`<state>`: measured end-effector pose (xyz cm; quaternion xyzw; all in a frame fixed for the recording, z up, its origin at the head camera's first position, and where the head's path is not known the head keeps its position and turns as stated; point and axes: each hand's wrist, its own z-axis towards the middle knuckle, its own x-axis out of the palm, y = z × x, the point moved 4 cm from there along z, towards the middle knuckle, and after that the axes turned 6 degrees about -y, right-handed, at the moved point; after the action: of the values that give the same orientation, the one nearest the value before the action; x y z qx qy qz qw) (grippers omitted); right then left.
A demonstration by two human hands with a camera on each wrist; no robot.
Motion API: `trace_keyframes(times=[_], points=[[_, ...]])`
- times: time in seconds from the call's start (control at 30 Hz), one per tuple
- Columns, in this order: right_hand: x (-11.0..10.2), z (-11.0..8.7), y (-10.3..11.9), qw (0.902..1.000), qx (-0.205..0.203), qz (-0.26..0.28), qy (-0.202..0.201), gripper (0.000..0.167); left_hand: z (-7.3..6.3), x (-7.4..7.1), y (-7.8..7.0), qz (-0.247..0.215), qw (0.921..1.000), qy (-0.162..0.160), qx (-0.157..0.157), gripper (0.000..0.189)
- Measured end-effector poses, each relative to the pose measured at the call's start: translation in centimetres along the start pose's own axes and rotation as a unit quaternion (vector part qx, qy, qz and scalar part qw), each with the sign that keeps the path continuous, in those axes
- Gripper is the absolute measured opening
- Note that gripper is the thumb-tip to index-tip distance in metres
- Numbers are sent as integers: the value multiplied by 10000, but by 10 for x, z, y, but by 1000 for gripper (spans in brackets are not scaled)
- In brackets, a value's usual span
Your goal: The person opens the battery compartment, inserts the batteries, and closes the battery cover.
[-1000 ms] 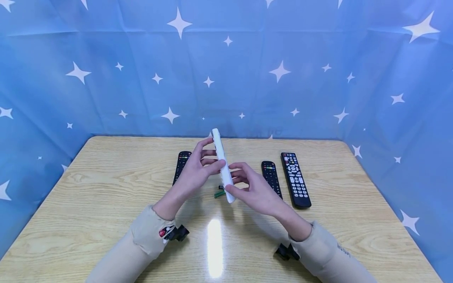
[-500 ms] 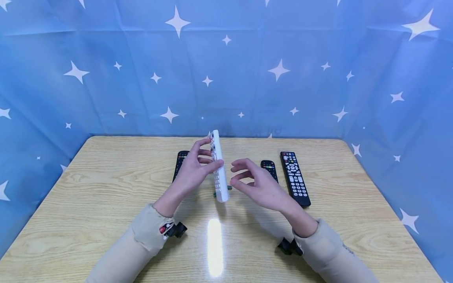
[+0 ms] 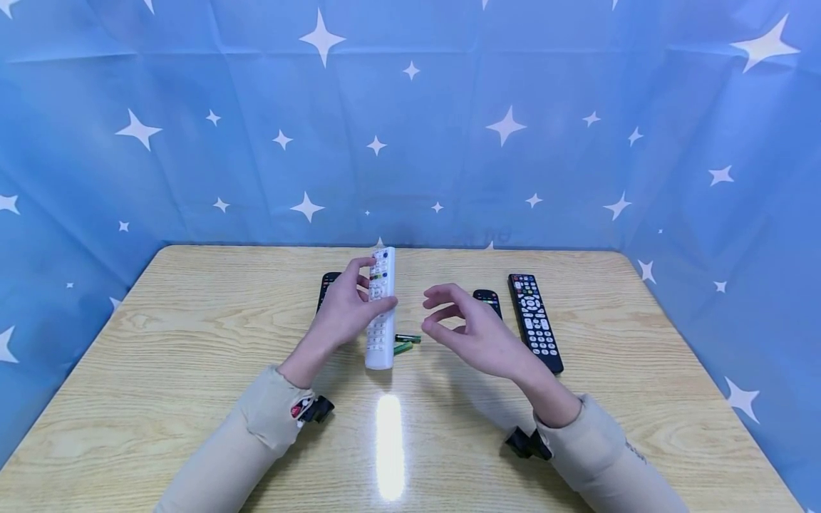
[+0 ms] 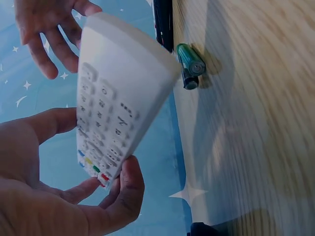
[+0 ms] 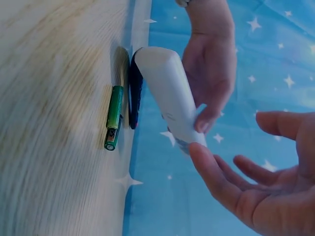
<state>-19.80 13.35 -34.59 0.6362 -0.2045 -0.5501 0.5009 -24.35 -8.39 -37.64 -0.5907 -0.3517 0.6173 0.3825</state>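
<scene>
White plastic, long and smooth-edged: that's the remote (image 3: 380, 335) in the person's left hand (image 3: 343, 310), as the head view shows it, pinched between thumb and fingers above the middle of the desk (image 3: 192, 413). The right hand (image 3: 477, 338) hovers apart from it, fingers loosely bent and parted, holding nothing. Beside the remote's lower end lie two slim batteries (image 3: 403, 348). One black remote (image 3: 327, 283) shows partly behind the left hand; a half-hidden black remote (image 3: 489, 298) peeps out beyond the right; a long black remote (image 3: 535, 324) lies nearest the desk's right edge. Past the far edge hangs creased blue cloth (image 3: 410, 171) printed with white stars.

From the left wrist, I see rows of raised keys, a few coloured, the thumb and fingertips gripping opposite edges. The batteries, one green, one dark, rest together on streaky, pale wood.

From the right wrist, the remote's glossy back tilts, the left thumb against its side. The right fingers are curved and spread, one tip overlapping the remote in this view.
</scene>
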Motion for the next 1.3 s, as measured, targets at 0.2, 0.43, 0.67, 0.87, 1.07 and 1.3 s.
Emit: trace_keyframes(times=[0.2, 0.43, 0.67, 0.87, 1.07, 1.3], points=[[-2, 0, 0, 10000, -23, -85, 0, 43, 0, 2, 3, 614, 9978, 191, -163, 78], [-4, 0, 0, 9999, -65, -134, 5, 44, 0, 4, 9, 1301, 9905, 362, -247, 78], [-4, 0, 0, 9998, -70, -171, 26, 44, 2, 3, 13, 1758, 9830, 452, -262, 77], [-4, 0, 0, 9998, -69, -185, 60, 44, 4, 5, 16, 2282, 9712, 659, -198, 77], [-4, 0, 0, 9997, -74, -198, 92, 43, 2, 7, 16, 2760, 9574, 824, -197, 75], [-3, -1, 1, 9997, -79, -221, 80, 42, 1, 8, 15, 2979, 9516, 742, -162, 67]])
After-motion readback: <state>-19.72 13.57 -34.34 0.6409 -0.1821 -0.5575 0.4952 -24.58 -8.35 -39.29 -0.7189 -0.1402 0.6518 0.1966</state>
